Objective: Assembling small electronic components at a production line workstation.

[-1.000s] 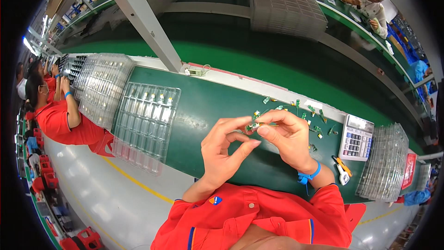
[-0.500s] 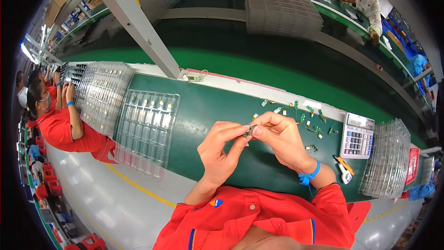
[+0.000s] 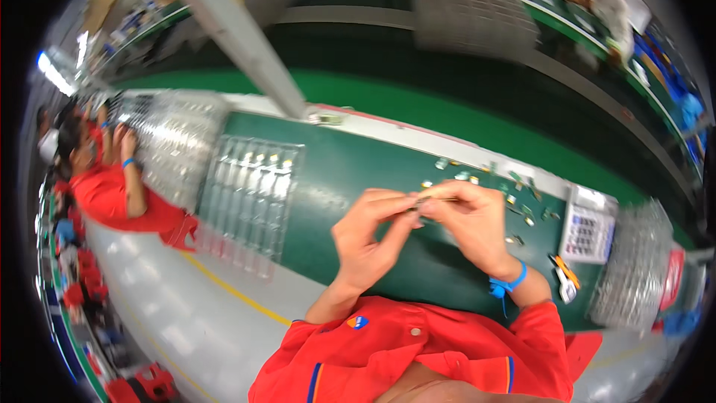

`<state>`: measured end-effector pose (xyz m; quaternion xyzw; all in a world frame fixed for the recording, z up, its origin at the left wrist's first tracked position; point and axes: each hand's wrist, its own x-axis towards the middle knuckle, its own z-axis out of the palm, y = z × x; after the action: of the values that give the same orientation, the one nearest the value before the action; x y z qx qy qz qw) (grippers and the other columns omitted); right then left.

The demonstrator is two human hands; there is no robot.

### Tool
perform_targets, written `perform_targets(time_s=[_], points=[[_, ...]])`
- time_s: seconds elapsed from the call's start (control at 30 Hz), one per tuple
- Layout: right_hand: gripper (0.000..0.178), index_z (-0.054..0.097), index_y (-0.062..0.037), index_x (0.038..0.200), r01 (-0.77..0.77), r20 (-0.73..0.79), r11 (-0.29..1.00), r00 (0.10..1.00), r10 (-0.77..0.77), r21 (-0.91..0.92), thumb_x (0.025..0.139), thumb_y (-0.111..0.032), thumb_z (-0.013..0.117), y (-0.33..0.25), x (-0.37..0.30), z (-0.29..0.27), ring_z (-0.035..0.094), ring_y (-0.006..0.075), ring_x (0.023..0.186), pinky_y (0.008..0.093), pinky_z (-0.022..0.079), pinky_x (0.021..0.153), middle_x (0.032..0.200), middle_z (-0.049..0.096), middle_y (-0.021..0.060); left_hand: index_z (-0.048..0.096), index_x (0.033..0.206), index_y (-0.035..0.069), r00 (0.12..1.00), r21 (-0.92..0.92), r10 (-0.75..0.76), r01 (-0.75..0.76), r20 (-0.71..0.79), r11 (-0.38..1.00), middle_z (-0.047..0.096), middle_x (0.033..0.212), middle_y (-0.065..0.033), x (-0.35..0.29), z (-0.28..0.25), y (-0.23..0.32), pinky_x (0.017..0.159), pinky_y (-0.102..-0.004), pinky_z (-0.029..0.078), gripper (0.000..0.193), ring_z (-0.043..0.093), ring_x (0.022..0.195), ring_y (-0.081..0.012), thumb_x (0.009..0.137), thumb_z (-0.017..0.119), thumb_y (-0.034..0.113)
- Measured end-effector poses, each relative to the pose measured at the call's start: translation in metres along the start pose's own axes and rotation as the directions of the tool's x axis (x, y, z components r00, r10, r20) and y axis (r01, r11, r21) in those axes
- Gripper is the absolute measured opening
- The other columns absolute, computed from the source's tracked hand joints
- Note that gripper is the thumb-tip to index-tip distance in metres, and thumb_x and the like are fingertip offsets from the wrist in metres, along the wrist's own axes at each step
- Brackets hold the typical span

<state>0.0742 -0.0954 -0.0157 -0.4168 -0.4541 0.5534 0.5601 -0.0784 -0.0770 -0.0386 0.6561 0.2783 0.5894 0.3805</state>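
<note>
My left hand (image 3: 371, 235) and my right hand (image 3: 475, 225) meet above the green bench, thumb and fingers of each pinched on one small green circuit board (image 3: 418, 207). Fingertips cover most of the board, and blur hides its details. A blue band (image 3: 509, 282) circles my right wrist. Beyond my right hand, several similar small green boards (image 3: 528, 219) with wires lie scattered over the bench. On its left part lies a clear plastic tray (image 3: 250, 188) with a row of small parts along its far end.
Stacked clear trays (image 3: 175, 142) stand at the left, beside a co-worker in red (image 3: 123, 194). A calculator (image 3: 589, 225), an orange-and-white hand tool (image 3: 564, 277) and another tray stack (image 3: 634, 269) are at the right. A grey post (image 3: 239, 41) rises at the bench's far edge.
The view has shifted, so the whole scene sits slightly further right and is more blurred. Both hands keep their pinch on the small board.
</note>
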Motion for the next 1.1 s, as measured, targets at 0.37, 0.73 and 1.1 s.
perform_targets(time_s=[0.37,0.73,1.1], points=[[0.010,0.067,0.0011,0.077,0.052,-0.128,0.824,0.980,-0.150,-0.565,0.074,-0.005,0.074,0.022,0.017,-0.010,0.062,0.0149,0.071,0.0272,0.047,0.065,0.074,0.066,0.0090,0.067,0.089,0.002,0.912,0.636,-0.109,0.357,-0.395,0.685,0.067,0.081,-0.0084,0.038,-0.217,-0.054,0.058,-0.0260,0.049,0.013,0.062,0.069,-0.0127,0.079,0.070,0.009],[0.014,0.061,0.0005,0.070,0.231,0.225,0.341,0.973,-0.058,-0.911,0.076,-0.009,0.069,0.047,0.026,-0.023,0.057,0.0327,0.074,0.0417,0.045,0.065,0.074,0.060,0.0150,0.068,0.082,0.005,0.909,0.895,0.151,0.331,-0.387,0.300,0.063,0.089,-0.0131,0.034,-0.333,-0.152,0.081,-0.0399,0.044,0.017,0.055,0.091,-0.0314,0.072,0.074,0.017],[0.024,0.064,-0.0020,0.091,0.261,0.271,0.122,0.960,0.069,-0.957,0.068,-0.004,0.072,0.067,0.038,-0.054,0.054,0.0291,0.094,0.0393,0.046,0.077,0.089,0.061,0.0120,0.067,0.094,0.001,0.945,0.706,-0.309,0.293,-0.110,0.645,0.066,0.088,-0.0090,0.011,-0.166,-0.057,0.066,-0.0286,0.049,0.012,0.062,0.077,-0.0168,0.087,0.061,0.008]])
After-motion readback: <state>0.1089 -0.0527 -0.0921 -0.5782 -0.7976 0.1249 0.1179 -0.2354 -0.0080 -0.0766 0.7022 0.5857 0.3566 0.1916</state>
